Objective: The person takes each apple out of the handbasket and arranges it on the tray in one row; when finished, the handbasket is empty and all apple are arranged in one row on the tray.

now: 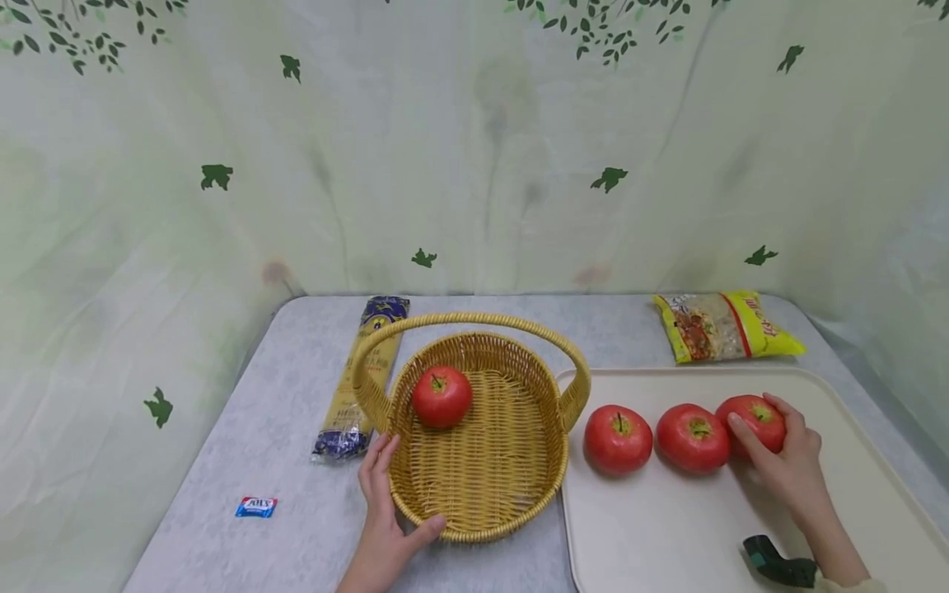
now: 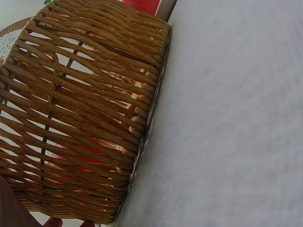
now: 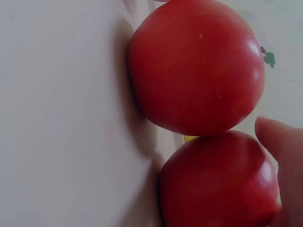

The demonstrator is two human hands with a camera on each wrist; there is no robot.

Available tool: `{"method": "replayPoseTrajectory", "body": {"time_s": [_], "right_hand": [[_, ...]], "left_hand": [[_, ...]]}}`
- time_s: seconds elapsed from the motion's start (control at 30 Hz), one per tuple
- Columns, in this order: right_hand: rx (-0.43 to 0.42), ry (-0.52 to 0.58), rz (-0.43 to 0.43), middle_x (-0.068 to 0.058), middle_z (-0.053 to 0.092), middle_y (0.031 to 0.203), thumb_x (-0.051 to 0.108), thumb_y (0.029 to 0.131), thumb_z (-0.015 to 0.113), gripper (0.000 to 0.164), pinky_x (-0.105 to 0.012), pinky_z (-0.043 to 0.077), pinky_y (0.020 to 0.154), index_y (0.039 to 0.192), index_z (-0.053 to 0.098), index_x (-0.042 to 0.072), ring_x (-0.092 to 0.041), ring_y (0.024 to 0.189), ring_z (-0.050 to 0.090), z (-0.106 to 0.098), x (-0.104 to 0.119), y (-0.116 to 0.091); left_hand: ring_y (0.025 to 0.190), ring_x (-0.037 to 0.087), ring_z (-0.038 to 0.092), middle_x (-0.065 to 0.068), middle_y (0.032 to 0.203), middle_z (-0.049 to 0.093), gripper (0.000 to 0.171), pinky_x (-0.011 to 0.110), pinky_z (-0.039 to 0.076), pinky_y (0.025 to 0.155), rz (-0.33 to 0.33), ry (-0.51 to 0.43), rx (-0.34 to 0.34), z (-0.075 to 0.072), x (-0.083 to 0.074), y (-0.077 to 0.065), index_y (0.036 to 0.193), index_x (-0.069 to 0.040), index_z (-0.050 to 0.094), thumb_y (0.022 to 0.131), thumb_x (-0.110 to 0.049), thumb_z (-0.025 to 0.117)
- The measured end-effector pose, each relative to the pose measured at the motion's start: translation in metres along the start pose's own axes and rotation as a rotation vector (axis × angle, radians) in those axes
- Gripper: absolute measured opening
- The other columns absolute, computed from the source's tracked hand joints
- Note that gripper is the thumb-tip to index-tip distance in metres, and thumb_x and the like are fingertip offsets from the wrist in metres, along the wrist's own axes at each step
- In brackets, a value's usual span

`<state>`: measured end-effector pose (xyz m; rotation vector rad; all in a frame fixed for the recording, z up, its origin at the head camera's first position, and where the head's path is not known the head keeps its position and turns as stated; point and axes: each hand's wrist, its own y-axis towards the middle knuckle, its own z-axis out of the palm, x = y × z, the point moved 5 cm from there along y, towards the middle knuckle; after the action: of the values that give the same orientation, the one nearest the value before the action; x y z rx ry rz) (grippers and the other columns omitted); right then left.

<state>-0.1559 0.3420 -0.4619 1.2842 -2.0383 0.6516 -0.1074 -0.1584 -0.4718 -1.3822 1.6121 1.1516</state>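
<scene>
The left hand (image 1: pixel 381 519) lies spread along the near-left rim of the basket (image 1: pixel 482 461), likely steadying it; one apple (image 1: pixel 441 397) rests inside. Right of the basket, the right hand (image 1: pixel 792 457) pinches the outermost apple (image 1: pixel 762 420) on a tray (image 1: pixel 660 527), whose rim probably stops rolling. Beyond lies a yellow bag (image 1: pixel 722 328).

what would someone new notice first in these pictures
Probably the three glossy red apples in a row on the pale tray, the right hand on the rightmost one. Next, the woven basket left of the tray, with another apple inside and the left hand at its rim.
</scene>
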Motion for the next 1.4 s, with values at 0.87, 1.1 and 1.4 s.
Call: {"method": "replayPoseTrajectory", "body": {"time_s": [0.87,1.1,1.4], "right_hand": [[-0.370,0.200,-0.760,-0.015,0.063,0.106,-0.011,0.071,0.075,0.037,-0.010,0.038,0.087,0.106,0.065,-0.005,-0.004,0.107,0.050,0.008,0.104,-0.080],[-0.135,0.310,-1.008,-0.005,0.067,0.095,-0.007,0.068,0.077,0.033,-0.014,0.045,0.080,0.098,0.069,0.005,-0.012,0.089,0.058,0.041,0.153,-0.105],[0.146,0.387,-1.200,0.001,0.066,0.092,0.000,0.074,0.076,0.028,-0.020,0.049,0.077,0.097,0.068,0.015,-0.013,0.084,0.061,0.076,0.212,-0.132]], "left_hand": [[0.137,0.031,-0.003,-0.007,0.151,-0.006,0.107,0.073,0.012,0.097,0.014,0.006,0.001,0.001,0.000,0.001,0.152,-0.024,0.010,0.072,-0.016,0.080],[0.137,0.031,-0.004,-0.006,0.151,-0.007,0.106,0.073,0.012,0.097,0.002,0.009,-0.003,0.000,0.000,0.001,0.152,-0.025,0.010,0.072,-0.016,0.080],[0.137,0.031,-0.003,-0.007,0.151,-0.006,0.106,0.072,0.012,0.098,0.022,0.008,-0.006,-0.001,-0.001,0.001,0.152,-0.023,0.011,0.072,-0.016,0.080]]}}
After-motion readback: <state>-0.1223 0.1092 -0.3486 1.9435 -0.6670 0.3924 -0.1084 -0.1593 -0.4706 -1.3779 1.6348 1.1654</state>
